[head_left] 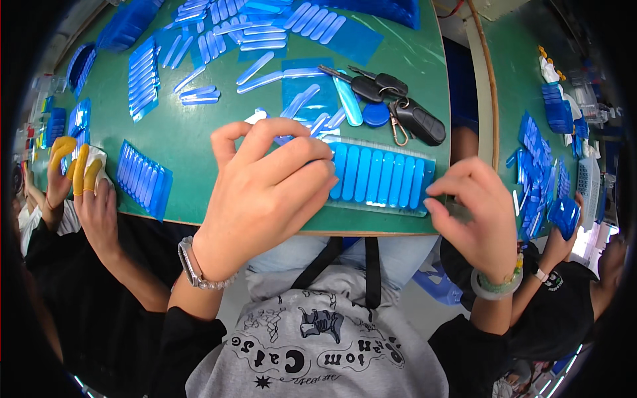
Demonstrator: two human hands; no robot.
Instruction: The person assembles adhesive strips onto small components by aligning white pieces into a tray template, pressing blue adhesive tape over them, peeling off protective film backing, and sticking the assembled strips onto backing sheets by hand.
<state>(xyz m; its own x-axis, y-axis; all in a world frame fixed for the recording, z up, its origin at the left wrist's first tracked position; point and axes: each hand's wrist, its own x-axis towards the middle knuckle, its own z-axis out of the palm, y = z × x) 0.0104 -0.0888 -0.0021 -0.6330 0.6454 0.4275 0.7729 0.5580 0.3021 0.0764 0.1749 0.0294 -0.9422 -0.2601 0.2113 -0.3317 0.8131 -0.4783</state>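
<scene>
A blue sheet with a row of rounded strips [379, 175] lies on a clear, ruled plate [405, 211] near the table's front edge. At the sheet's left end, my left hand [269, 179] has its thumb and fingers drawn together. Whatever lies between those fingertips is hidden. My right hand [474, 215] hovers by the sheet's right end, slightly blurred, with a small gap between thumb and forefinger and nothing visible in it. Loose blue strips [302, 99] lie beyond my left hand.
A bunch of keys [421, 121], a round blue cap [376, 114] and a light-blue stick [348, 99] sit behind the sheet. More strip sheets [142, 78] cover the green table [192, 132]. People work on both sides; yellow finger covers [81, 169] show at left.
</scene>
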